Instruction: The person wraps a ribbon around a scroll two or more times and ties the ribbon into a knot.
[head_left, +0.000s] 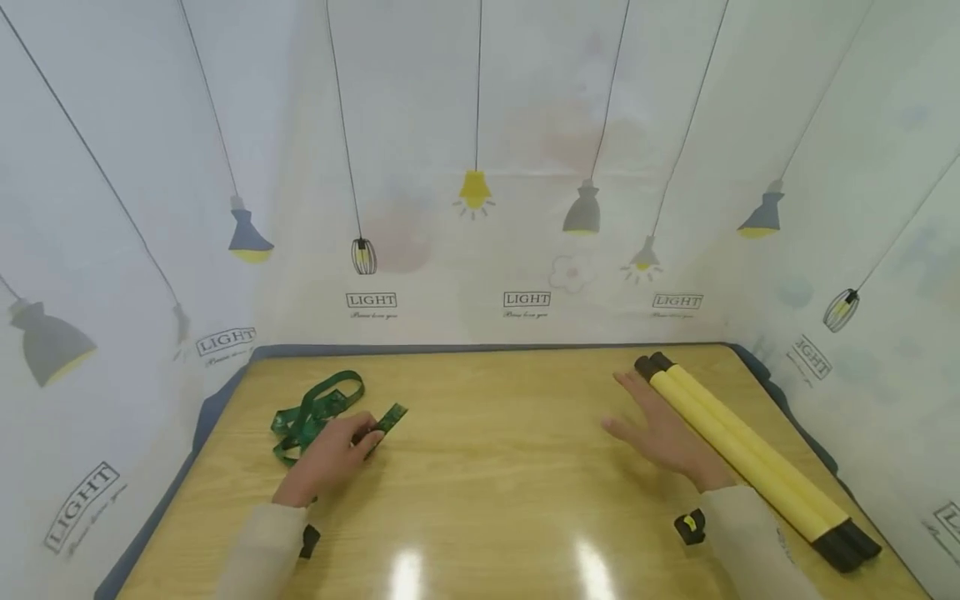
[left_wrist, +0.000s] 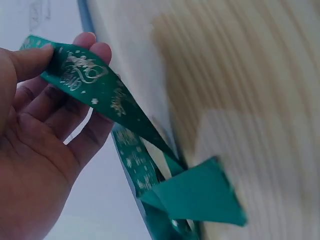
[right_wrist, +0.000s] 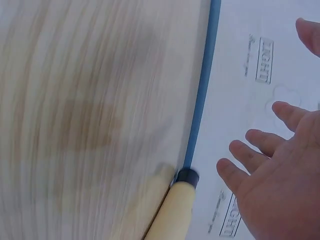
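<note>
A green ribbon [head_left: 318, 407] printed with pale gold lettering lies in loose loops at the left of the table. My left hand [head_left: 335, 450] pinches it near one end between thumb and fingers; in the left wrist view the held stretch of ribbon [left_wrist: 82, 72] runs down to the looped part. My right hand [head_left: 658, 429] hovers over the right side with fingers spread and holds nothing. Beside it lie two yellow rods [head_left: 742, 446] with black ends, side by side. The right wrist view shows the open palm [right_wrist: 285, 165] near a rod's black end [right_wrist: 187, 177].
The wooden table [head_left: 480, 467] has a blue-grey border along its back and sides. White walls [head_left: 450, 100] printed with hanging lamps and the word LIGHT enclose it on three sides. Dark bands [head_left: 690, 527] sit at both wrists.
</note>
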